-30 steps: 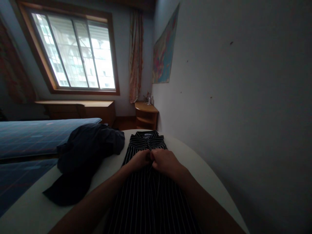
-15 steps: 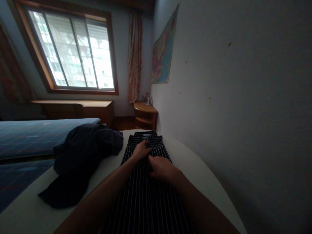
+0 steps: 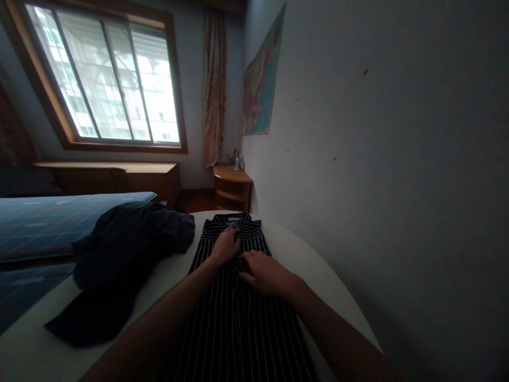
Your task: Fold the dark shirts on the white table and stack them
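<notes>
A dark shirt with thin white stripes lies flat on a white round table, collar at the far end. My left hand rests on the shirt just below the collar, fingers stretched forward and lying flat. My right hand lies on the shirt front a little nearer to me, fingers extended and pressed down on the cloth. Neither hand holds anything.
A crumpled dark garment lies on the table's left part. A bed with a blue cover stands to the left. A wall runs close along the right. A wooden corner shelf and a window are beyond.
Both hands were closed together at the shirt front a second ago. The left hand has slid up toward the collar and flattened; the right hand has opened and stayed lower.
</notes>
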Demonstrator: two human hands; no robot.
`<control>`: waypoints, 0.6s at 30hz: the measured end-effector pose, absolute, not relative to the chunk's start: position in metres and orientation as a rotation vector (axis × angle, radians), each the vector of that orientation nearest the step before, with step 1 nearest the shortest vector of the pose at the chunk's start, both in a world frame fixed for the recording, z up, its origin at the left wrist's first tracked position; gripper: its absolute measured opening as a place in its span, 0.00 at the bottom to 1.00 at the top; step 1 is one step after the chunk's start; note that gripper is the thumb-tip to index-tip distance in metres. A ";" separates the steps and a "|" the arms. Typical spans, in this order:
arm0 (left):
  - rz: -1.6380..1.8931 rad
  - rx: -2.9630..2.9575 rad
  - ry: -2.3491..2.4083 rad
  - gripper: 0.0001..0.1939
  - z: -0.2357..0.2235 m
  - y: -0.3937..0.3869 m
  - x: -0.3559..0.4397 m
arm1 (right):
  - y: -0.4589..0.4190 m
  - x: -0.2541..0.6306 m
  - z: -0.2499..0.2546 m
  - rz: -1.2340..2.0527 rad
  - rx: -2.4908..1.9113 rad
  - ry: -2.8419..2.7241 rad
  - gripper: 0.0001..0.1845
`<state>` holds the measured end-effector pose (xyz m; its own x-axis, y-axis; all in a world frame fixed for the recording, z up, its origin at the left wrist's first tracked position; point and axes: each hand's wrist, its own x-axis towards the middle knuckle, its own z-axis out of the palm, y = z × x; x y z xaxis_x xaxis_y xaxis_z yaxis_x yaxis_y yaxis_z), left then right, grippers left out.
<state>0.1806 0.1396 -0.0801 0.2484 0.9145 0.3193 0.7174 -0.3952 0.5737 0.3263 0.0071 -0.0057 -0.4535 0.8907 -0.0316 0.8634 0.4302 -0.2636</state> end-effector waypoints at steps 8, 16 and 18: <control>0.684 2.523 1.254 0.22 -0.095 0.100 0.163 | -0.031 0.326 -0.058 0.551 -1.481 -2.523 0.44; 0.722 2.655 1.105 0.23 -0.097 0.080 0.140 | -0.059 0.333 -0.053 0.670 -1.105 -2.616 0.38; 0.685 2.683 1.013 0.26 -0.092 0.070 0.132 | -0.066 0.337 -0.050 0.715 -0.916 -2.685 0.32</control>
<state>0.1325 0.0705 -0.0920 0.6591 0.6639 0.3532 0.5748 -0.7476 0.3327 0.3374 -0.0664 -0.0504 -0.7831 0.6202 0.0455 0.5155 0.6884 -0.5102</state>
